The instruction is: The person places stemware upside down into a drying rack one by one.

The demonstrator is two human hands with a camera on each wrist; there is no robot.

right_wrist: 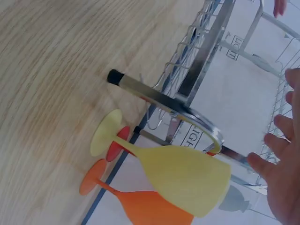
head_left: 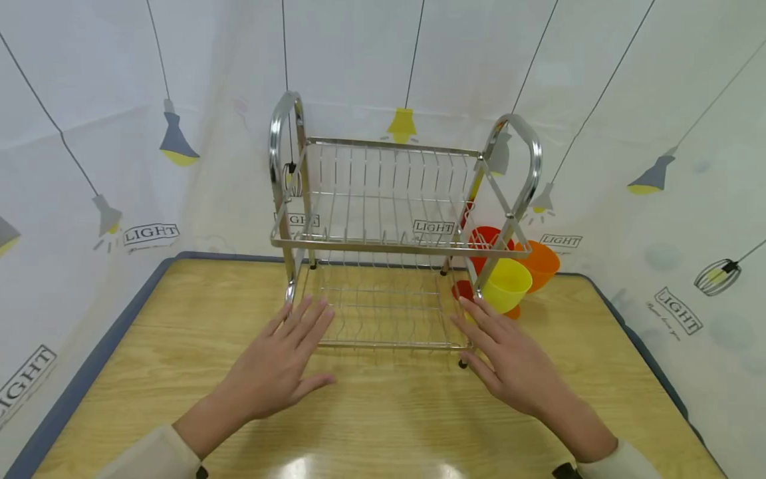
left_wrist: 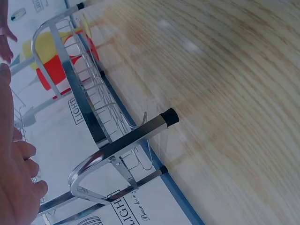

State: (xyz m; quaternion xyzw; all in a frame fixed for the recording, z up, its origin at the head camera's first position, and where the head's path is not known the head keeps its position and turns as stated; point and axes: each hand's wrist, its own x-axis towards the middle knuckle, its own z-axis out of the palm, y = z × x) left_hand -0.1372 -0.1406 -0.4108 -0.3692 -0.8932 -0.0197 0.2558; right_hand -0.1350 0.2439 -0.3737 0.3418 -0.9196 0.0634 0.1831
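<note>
A two-tier chrome dish rack stands on the wooden table. In the head view my left hand is held palm down before its lower left side, fingers straight and spread. My right hand mirrors it at the lower right side, its fingers overlapping the rack's right leg. Neither hand holds anything. In the left wrist view the left hand shows at the left edge, beside the rack. The right wrist view has the right hand at its right edge, near the rack's wires.
Behind the rack's right side stand plastic goblets: a yellow goblet, an orange goblet and a red goblet. A white curtain printed with lamps surrounds the table at the back and sides.
</note>
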